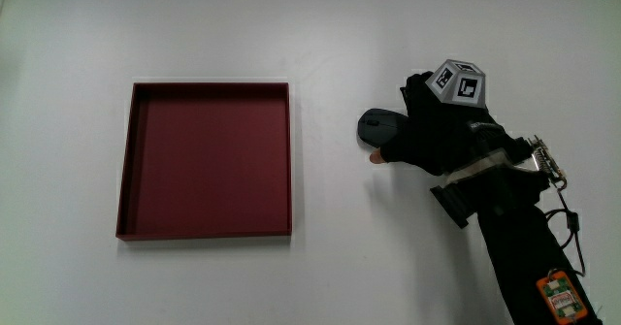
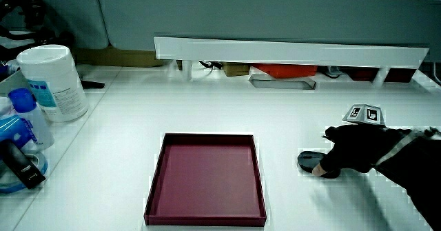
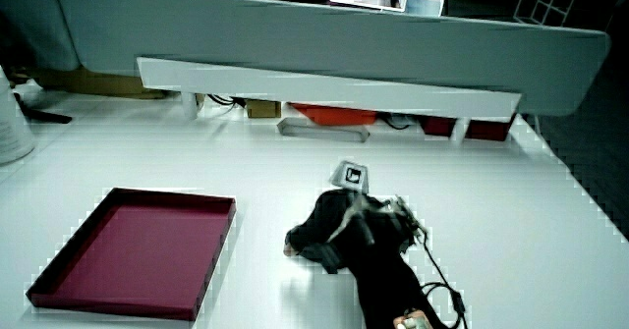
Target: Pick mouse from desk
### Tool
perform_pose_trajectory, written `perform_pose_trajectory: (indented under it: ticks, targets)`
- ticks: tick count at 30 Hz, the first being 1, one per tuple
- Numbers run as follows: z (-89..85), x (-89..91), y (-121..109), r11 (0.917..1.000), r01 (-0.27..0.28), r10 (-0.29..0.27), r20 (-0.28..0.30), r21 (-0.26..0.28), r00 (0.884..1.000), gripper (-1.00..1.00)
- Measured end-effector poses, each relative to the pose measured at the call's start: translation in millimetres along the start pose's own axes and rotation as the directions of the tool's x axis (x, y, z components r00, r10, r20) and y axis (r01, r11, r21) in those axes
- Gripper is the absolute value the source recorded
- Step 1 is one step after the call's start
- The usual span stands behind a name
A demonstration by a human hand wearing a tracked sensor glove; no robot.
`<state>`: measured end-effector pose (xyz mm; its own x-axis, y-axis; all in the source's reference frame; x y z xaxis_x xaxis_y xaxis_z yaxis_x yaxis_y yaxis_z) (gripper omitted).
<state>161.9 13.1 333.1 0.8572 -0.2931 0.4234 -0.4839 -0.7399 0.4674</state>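
Fingers (image 1: 412, 143) curled over the mouse (image 1: 376, 126) on the table (image 1: 330, 34); beside them, red tray (image 1: 206, 231) bare

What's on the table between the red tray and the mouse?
Nothing: in the main view only bare table lies between the tray and the mouse under the hand.

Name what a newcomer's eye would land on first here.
The dark red tray lies empty on the white table. Beside it, the gloved hand rests on the dark mouse, with a patterned cube on its back. A white canister stands at the table's edge.
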Motion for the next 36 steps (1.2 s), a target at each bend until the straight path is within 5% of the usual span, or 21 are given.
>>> perform_pose_trajectory:
  ticks: [8,9,10,12,13,14,15,17,26,28,29,31,36]
  targets:
    - [-2.3,46.8,47.8,0.9875,0.146,-0.146,0.011,-0.059,0.989,0.0]
    - [7.2,36.3,49.8,0.9716,0.165,-0.189,-0.136,-0.169,0.973,0.0]
    - [-7.7,61.2,62.5,0.9747,0.208,-0.21,-0.015,-0.081,0.978,0.0]
    - [-0.1,55.2,71.5,0.9763,0.17,-0.179,-0.054,-0.133,0.982,0.0]
    - [-4.7,64.9,78.7,0.9652,0.229,-0.237,-0.055,-0.126,0.97,0.0]
    - [2.4,55.1,79.9,0.956,0.202,-0.236,-0.148,-0.213,0.961,0.0]
    - [-4.5,66.4,88.4,0.9598,0.231,-0.245,-0.075,-0.159,0.967,0.0]
    - [-8.0,71.4,98.8,0.9537,0.247,-0.265,-0.092,-0.171,0.96,0.0]
    - [-39.8,102.2,139.7,0.896,0.346,-0.382,-0.086,-0.278,0.92,0.0]
    - [-44.5,102.4,144.8,0.8968,0.347,-0.382,-0.085,-0.274,0.92,0.0]
    - [-49.0,105.1,148.4,0.8871,0.358,-0.395,-0.079,-0.291,0.915,0.0]
    - [-53.7,105.4,153.3,0.8839,0.364,-0.401,-0.072,-0.293,0.913,0.0]
    - [-68.8,114.2,163.3,0.8526,0.4,-0.442,-0.054,-0.336,0.895,0.0]
